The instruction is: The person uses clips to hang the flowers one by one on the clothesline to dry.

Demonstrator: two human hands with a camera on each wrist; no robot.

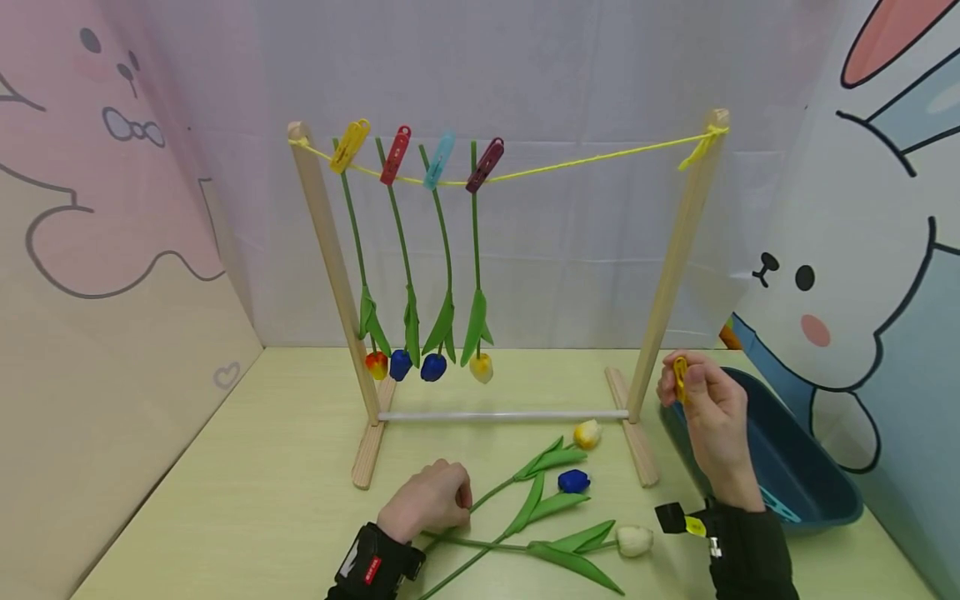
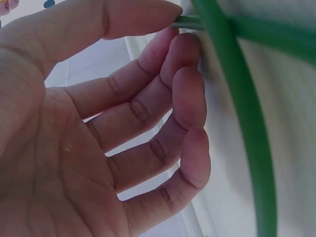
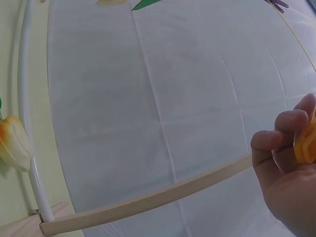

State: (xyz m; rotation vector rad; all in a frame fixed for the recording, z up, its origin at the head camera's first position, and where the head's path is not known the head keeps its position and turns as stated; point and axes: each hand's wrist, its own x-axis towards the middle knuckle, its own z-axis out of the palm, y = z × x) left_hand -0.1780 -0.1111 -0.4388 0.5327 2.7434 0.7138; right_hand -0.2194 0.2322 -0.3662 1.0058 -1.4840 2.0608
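My left hand (image 1: 431, 500) is low over the table, pinching a green tulip stem (image 2: 187, 22) between thumb and index finger. Another stem (image 2: 247, 113) crosses in front of it in the left wrist view. Near this hand lie a yellow-and-white tulip (image 1: 587, 434), a blue tulip (image 1: 573, 481) and a white tulip (image 1: 634, 541); which one is pinched I cannot tell for sure. My right hand (image 1: 712, 412), raised by the frame's right post, holds a yellow clothespin (image 1: 680, 379). Several tulips hang head-down from a yellow string (image 1: 592, 159), clipped by yellow, red (image 1: 395, 156), light-blue and maroon clothespins.
Wooden posts (image 1: 678, 250) on feet hold the string, joined low down by a white rod (image 1: 502, 415). At the right stands a dark blue basin (image 1: 817, 467) with a light-blue clothespin (image 1: 780, 505) in it. Cartoon-printed panels and a pale sheet enclose the table.
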